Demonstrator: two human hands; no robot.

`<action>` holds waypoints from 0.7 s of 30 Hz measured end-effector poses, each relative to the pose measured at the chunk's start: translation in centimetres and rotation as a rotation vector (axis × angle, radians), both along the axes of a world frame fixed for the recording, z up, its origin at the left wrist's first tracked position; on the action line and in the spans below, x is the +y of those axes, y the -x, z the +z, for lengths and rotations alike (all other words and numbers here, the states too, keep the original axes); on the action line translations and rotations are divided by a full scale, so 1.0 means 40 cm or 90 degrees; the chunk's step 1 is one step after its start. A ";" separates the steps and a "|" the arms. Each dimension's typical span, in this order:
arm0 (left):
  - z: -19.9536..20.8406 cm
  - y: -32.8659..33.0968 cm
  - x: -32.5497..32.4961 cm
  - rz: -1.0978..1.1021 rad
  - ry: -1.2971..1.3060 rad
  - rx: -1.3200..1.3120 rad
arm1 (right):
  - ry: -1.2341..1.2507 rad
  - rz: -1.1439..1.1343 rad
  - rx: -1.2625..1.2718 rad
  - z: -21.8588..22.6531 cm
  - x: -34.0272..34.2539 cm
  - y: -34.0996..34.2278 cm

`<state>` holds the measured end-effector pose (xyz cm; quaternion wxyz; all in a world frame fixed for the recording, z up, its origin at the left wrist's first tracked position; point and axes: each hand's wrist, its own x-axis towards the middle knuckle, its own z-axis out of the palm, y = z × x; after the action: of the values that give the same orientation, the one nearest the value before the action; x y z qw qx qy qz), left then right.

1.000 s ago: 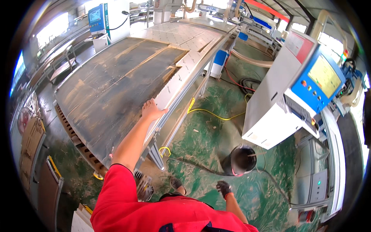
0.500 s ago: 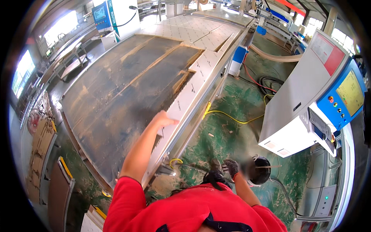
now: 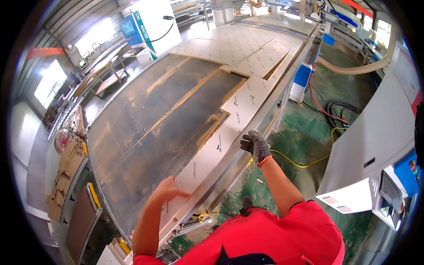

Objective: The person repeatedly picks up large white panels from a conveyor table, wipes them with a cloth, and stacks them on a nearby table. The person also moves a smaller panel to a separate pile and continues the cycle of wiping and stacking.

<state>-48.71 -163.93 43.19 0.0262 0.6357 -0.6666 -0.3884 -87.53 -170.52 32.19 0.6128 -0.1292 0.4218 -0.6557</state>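
My left hand (image 3: 168,190) is bare and rests at the jagged inner edge of a long white printed board strip (image 3: 194,170). Its thumb points out across the strip, apart from the fingers; some fingertips are hard to make out. My right hand (image 3: 257,148), in a grey knit glove with an orange cuff, hovers by the long outer edge of the machine bed (image 3: 176,141). Its fingers are loosely bent and spread, with nothing visible in them. Dusty dark grey surface shows left of the strip, with brown dust lines across it.
More cut white boards (image 3: 247,42) lie at the bed's far end. At right stands a white control cabinet (image 3: 371,132) with a keyboard (image 3: 391,187). A yellow cable (image 3: 304,165) and coiled black hose (image 3: 340,110) cross the green floor. Brown panels (image 3: 81,221) lean at left.
My right hand has risen from beside a black bucket at lower right to the bed's edge. My left hand sits nearer to me along the strip. The view has turned, and the bucket is out of sight.
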 end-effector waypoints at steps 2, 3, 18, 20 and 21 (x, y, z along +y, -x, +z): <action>0.047 0.028 0.006 0.026 -0.013 -0.021 | 0.003 0.016 -0.111 0.035 -0.105 0.035; 0.070 0.043 0.011 0.029 -0.016 -0.042 | 0.011 0.006 -0.175 0.050 -0.152 0.050; 0.157 0.148 0.034 0.060 -0.018 -0.084 | -0.080 -0.105 -0.310 0.056 -0.311 0.119; 0.150 0.144 0.045 0.069 -0.025 -0.088 | -0.078 -0.107 -0.302 0.053 -0.304 0.121; 0.145 0.142 0.049 0.066 -0.032 -0.099 | -0.087 -0.112 -0.294 0.054 -0.301 0.121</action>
<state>-54.40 -161.96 49.01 -0.0213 0.6982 -0.6226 -0.3529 -92.36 -182.57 34.35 0.6407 0.1028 0.3233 -0.6888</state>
